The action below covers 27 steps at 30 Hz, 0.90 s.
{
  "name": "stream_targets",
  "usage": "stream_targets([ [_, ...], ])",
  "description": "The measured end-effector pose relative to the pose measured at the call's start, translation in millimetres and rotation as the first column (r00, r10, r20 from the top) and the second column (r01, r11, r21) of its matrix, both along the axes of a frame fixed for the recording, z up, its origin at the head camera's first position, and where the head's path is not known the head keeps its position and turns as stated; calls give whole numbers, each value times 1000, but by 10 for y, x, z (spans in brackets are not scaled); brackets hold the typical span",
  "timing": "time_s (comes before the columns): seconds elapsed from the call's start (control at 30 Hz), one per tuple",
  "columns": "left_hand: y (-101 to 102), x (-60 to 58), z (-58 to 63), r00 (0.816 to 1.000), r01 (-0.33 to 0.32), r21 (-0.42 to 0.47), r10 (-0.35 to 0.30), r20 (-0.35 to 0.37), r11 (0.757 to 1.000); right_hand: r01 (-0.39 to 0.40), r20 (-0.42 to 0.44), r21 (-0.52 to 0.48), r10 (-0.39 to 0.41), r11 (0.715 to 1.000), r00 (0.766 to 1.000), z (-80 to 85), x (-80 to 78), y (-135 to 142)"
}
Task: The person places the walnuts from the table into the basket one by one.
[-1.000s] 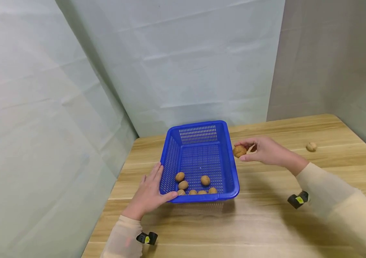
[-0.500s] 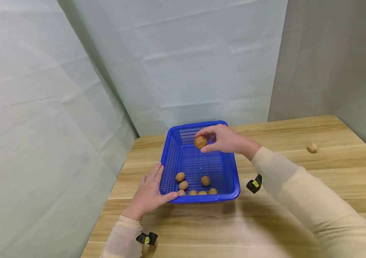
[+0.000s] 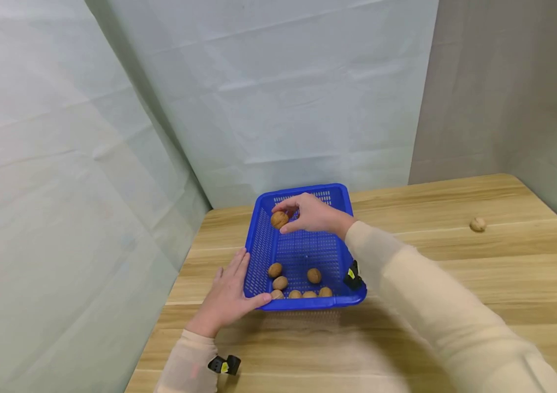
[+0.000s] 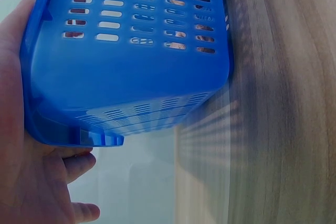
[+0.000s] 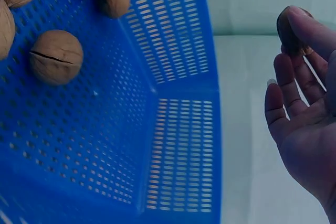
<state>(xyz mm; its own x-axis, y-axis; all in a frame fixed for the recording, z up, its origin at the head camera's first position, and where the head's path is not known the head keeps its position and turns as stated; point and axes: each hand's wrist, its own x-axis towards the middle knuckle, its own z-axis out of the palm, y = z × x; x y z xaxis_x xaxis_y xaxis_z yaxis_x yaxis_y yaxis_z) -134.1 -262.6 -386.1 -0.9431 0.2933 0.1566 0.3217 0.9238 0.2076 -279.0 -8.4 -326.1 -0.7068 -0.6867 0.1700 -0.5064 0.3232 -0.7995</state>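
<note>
My right hand (image 3: 314, 213) pinches a brown walnut (image 3: 279, 220) between thumb and fingertips, over the back left part of a blue plastic basket (image 3: 303, 305). In the right wrist view that walnut (image 5: 286, 32) appears dark at the fingertips, above the basket's rim. My left hand (image 3: 226, 299) rests at the basket's front left corner, thumb laid along the front rim and fingers against the left side. Several walnuts lie in the basket near its front wall, one of them a walnut (image 5: 56, 57) with a dark crack line. The front wall partly hides the closest ones.
A single pale walnut (image 3: 478, 224) lies on the wooden table (image 3: 436, 262), far to the right. Light cloth hangings (image 3: 278, 109) close off the back and the left side. Black wrist devices sit on both sleeves.
My right hand has carried the walnut leftward, from outside the basket's right rim to over its back left part. The left hand and basket have stayed put.
</note>
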Motion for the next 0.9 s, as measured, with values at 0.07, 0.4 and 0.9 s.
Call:
stream_targets([
  [0.07, 10, 6, 7, 1000, 1, 3, -1, 0, 1000, 1, 19, 0, -1, 1000, 1000, -47, -20, -33],
  [0.4, 17, 18, 4, 1000, 2, 5, -2, 0, 1000, -3, 60, 95, -3, 995, 998, -210, -27, -127],
  [0.9, -12, 23, 9, 1000, 0, 7, 0, 0, 1000, -3, 47, 110, -2, 994, 999, -278, -11, -142],
])
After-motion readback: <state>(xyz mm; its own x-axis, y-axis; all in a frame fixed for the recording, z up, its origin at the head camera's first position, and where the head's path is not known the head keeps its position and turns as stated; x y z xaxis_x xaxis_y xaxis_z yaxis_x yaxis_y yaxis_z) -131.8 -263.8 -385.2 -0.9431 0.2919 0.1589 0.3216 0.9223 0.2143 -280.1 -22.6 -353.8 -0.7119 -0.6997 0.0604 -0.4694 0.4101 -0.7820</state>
